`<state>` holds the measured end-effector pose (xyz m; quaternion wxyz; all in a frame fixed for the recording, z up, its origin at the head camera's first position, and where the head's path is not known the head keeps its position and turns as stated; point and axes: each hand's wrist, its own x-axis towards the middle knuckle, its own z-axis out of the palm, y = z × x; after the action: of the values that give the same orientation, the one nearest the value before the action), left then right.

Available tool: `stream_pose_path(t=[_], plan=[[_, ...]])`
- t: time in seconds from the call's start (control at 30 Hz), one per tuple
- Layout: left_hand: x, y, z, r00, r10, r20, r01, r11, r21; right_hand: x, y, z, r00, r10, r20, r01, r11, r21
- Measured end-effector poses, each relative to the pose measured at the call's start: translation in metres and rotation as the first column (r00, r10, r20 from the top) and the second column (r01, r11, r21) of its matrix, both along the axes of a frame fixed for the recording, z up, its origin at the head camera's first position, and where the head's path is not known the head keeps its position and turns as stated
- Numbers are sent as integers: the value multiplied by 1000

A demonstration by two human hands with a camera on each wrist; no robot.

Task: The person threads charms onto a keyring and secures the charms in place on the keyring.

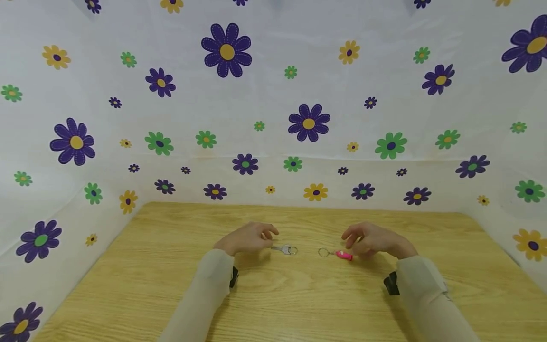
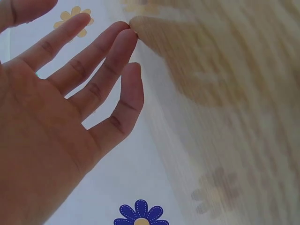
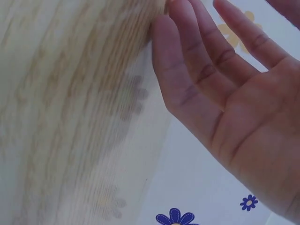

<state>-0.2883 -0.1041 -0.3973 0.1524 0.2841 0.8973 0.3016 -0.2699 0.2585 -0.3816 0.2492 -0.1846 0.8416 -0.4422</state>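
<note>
Both hands hover low over the table (image 1: 171, 285), fingers loosely spread and holding nothing — the left hand (image 1: 248, 239) just beside a silver key ring (image 1: 287, 249), the right hand (image 1: 372, 240) above a pink keychain (image 1: 339, 255). Both pieces are small and flat; a hurried pinch could skid them across the wood. Open tabletop lies all around — the flowered backdrop (image 1: 273, 118) stands well behind.
</note>
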Motion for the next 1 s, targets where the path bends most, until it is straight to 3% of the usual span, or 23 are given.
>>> stream_pose_path(t=[0.33, 0.7, 1.0], plan=[[-2, 11, 1, 1000, -15, 1, 15, 998, -54, -3, -15, -1, 1000, -28, -6, 28, 998, 49], [-8, 19, 0, 999, -20, 40, 23, 998, -65, -7, -26, -1, 997, -49, 67, 46, 998, 44], [-13, 27, 2, 996, -25, 84, 32, 996, -78, -6, -33, 0, 996, -63, 62, 56, 994, 95]])
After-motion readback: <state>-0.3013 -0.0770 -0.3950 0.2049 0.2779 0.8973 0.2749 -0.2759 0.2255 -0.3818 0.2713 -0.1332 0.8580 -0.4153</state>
